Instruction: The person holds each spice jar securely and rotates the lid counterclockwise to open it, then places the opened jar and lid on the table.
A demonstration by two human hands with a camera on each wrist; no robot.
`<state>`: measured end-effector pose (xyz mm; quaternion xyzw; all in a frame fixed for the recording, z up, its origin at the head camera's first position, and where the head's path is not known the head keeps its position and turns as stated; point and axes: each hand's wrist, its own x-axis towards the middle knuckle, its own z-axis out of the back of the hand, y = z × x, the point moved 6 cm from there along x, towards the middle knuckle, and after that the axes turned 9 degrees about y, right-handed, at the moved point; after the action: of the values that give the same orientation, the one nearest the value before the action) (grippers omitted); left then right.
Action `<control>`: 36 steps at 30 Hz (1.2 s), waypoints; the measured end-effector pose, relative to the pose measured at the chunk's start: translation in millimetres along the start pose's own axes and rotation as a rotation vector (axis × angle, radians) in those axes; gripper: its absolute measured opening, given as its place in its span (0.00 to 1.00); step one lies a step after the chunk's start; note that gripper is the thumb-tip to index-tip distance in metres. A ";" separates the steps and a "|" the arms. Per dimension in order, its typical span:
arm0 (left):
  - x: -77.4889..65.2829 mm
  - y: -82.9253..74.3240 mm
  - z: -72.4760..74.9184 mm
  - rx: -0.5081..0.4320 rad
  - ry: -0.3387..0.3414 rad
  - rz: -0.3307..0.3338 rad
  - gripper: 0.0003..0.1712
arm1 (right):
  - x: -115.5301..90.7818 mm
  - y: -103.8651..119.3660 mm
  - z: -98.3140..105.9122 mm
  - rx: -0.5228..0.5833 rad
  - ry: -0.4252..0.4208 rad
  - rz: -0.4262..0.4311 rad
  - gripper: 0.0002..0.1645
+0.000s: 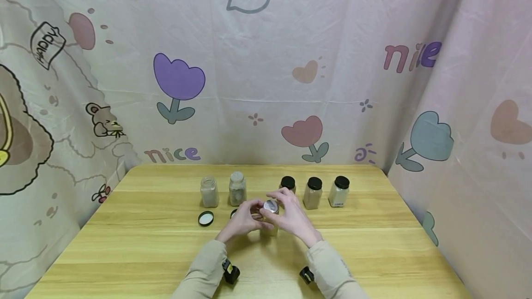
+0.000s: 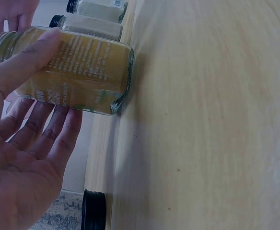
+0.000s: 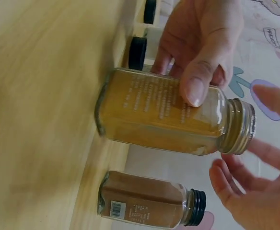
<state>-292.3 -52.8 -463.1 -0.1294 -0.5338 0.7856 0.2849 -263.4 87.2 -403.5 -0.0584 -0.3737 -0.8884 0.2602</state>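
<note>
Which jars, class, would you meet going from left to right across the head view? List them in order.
Capless jar of pale contents → capless jar of mottled grey contents → silver-topped jar of mustard-yellow powder → partly hidden black-capped jar → black-capped jar of tan contents → black-capped jar of whitish contents.

Looked bright and diffuse in the head view, falling into grey along the right curtain fold [image 1: 442, 22], glinting on the silver seal [image 1: 271, 206] and casting soft shadows on the table [image 1: 145, 253]. Appeared dimmer and cooler in the left wrist view, with a blurry bluish shadow beside the jar [image 2: 82, 79]. Came out murky in the right wrist view, with pale glints near the jar's neck [image 3: 231, 124] and softened print [image 3: 149, 100]
</note>
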 end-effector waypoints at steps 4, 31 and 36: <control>0.2 0.4 0.2 -0.020 0.001 0.004 0.28 | -0.4 -1.4 2.0 -0.047 -0.067 -0.044 0.30; 1.3 1.1 0.1 0.004 0.016 0.003 0.30 | 1.6 0.2 -0.6 0.119 0.077 0.035 0.25; 1.2 2.0 0.0 -0.005 0.006 0.007 0.29 | -0.4 -0.3 1.1 0.012 -0.004 -0.040 0.31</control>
<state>-293.9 -52.7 -464.7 -0.1343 -0.5346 0.7847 0.2836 -263.3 88.3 -403.0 -0.0512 -0.3808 -0.8909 0.2421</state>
